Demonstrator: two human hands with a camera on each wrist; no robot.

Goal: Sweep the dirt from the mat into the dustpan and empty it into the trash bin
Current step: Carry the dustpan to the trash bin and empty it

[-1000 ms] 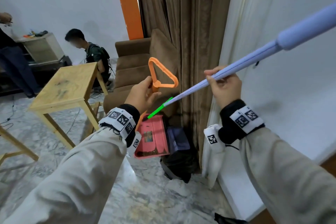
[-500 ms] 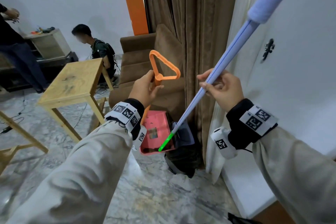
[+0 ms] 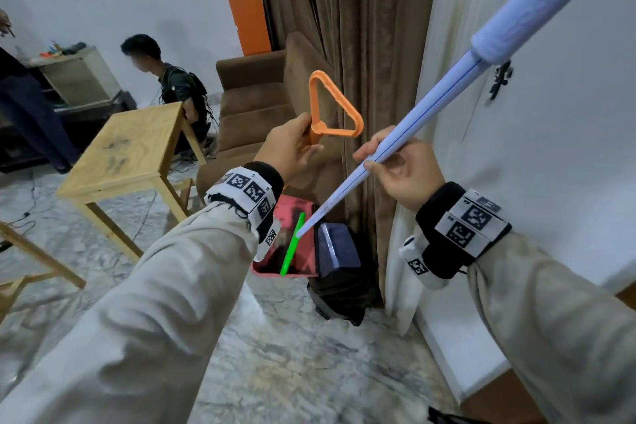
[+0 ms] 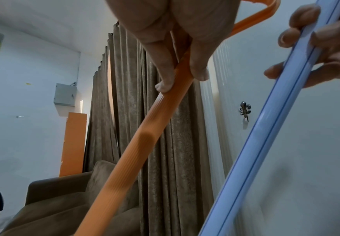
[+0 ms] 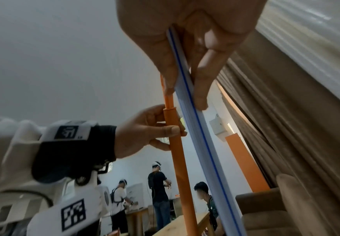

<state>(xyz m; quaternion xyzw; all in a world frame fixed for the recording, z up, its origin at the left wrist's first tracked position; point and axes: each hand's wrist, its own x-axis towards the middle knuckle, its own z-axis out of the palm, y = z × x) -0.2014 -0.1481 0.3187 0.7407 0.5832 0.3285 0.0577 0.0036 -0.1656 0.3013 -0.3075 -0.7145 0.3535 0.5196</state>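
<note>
My left hand [image 3: 292, 148] grips the orange dustpan handle [image 3: 332, 110] just below its triangular loop, also seen as the orange handle [image 4: 144, 140] and the orange handle [image 5: 177, 156]. The pink dustpan [image 3: 303, 262] hangs below, beside the black trash bin [image 3: 339, 265] on the floor by the curtain. My right hand [image 3: 395, 169] pinches the pale blue broom handle [image 3: 430, 107] between thumb and fingers; the blue handle [image 4: 265, 143] and the blue handle [image 5: 201, 138] slant down. Its green lower end [image 3: 292, 246] lies over the dustpan. The left hand [image 4: 175, 39] and right hand [image 5: 185, 47] fill the tops of the wrist views.
A brown curtain [image 3: 361, 45] and a white door [image 3: 550, 148] stand right of the bin. A brown sofa [image 3: 261, 107] is behind it. A wooden table [image 3: 127, 151] stands to the left on the marble floor [image 3: 292, 354]. A seated person [image 3: 172, 79] is behind the table.
The broom handle has swung from nearly level to steeply down, so its green end now lies over the dustpan. Both hands keep their grips and have barely shifted.
</note>
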